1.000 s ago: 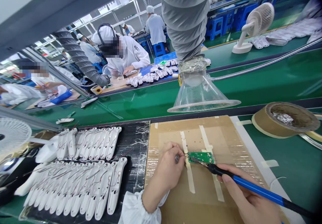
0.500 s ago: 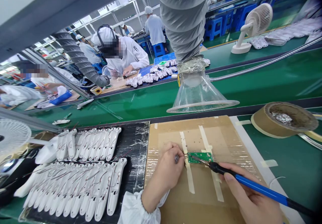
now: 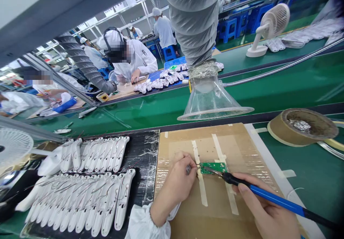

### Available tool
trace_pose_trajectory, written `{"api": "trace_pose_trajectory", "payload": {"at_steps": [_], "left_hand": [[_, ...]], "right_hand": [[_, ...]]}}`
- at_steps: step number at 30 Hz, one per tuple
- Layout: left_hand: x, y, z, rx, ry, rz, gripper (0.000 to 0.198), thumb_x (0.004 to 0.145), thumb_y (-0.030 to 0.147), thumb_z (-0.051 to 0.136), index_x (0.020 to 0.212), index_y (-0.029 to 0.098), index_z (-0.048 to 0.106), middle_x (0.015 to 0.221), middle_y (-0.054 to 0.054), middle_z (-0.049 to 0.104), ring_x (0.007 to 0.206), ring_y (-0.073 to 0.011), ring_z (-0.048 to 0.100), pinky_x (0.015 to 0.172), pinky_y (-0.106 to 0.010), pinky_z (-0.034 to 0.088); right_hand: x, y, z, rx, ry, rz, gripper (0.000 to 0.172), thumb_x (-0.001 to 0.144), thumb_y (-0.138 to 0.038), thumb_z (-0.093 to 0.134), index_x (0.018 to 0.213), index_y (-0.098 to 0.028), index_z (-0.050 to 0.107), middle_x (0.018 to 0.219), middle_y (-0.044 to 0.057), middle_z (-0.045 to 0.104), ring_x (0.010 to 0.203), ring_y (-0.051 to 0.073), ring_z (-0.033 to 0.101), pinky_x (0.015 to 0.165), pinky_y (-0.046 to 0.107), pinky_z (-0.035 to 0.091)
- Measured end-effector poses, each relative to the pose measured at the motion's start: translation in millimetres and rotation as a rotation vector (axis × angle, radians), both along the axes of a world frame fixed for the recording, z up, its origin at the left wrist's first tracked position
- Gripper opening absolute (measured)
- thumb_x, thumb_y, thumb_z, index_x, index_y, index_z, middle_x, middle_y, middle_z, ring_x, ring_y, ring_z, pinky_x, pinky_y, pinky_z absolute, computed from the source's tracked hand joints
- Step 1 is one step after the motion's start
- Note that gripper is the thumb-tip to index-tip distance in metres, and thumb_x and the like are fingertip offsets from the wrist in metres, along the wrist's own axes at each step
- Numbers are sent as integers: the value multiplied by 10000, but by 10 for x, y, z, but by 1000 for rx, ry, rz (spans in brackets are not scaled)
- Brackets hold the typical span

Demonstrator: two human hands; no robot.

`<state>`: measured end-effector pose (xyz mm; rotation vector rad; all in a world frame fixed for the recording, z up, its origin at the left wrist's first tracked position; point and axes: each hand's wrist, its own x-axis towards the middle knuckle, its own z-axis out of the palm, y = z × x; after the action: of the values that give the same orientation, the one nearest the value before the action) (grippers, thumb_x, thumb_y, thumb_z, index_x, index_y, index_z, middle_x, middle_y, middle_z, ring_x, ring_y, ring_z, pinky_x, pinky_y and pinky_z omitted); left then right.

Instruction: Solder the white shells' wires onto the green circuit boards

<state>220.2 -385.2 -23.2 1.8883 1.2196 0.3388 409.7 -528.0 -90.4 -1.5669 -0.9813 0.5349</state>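
A green circuit board (image 3: 215, 167) lies on a taped brown cardboard sheet (image 3: 188, 210). My right hand (image 3: 264, 203) is closed around a blue and black soldering iron (image 3: 276, 197), whose metal tip rests on or just over the board's left part. At the board's left end, my left hand (image 3: 181, 174) is closed in a pinch, with a dark rod-like piece showing between its fingers. Thin wires run from these fingertips to the board's edge; whether the fingers grip them is too small to tell.
White plastic shells (image 3: 80, 203) with wires fill a black mat (image 3: 143, 160) at left. A clear extraction hood (image 3: 212, 101) hangs beyond the board. Right stands a tape roll (image 3: 291, 128) holding metal shavings. Co-workers sit across the green bench.
The view has shifted very slightly. Both hands, the soldering iron and the board hold nearly the same positions.
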Motion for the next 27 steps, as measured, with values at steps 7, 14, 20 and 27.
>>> {"api": "trace_pose_trajectory", "payload": {"at_steps": [7,14,20,27], "left_hand": [[-87,24,45,-26,-66,-92,152,935,92,597,839,206,630,1130,-40,608,1171,-223,591,1078,-392,417],[-88,125,105,61,81,-247,173,920,46,580,873,199,647,1161,-46,628,1116,-227,617,1024,-403,475],[-55,129,120,103,135,-280,190,922,21,551,865,193,607,1130,-48,630,1095,-237,612,1000,-420,495],[-53,120,148,76,120,-272,195,927,17,565,875,200,611,1170,-40,633,1117,-229,615,1017,-411,496]], "right_hand": [[28,24,114,52,-66,-53,129,1027,-386,681,1063,-347,800,975,-56,819,815,106,795,827,54,569],[32,62,255,99,-96,-5,147,997,-303,674,1030,-359,805,941,-80,824,757,109,808,751,58,583],[34,60,277,115,-146,8,166,995,-282,659,1034,-363,799,950,-95,824,788,107,814,749,51,582],[25,100,304,123,-152,14,175,995,-267,656,1038,-355,802,960,-78,829,798,128,820,720,68,600]]}}
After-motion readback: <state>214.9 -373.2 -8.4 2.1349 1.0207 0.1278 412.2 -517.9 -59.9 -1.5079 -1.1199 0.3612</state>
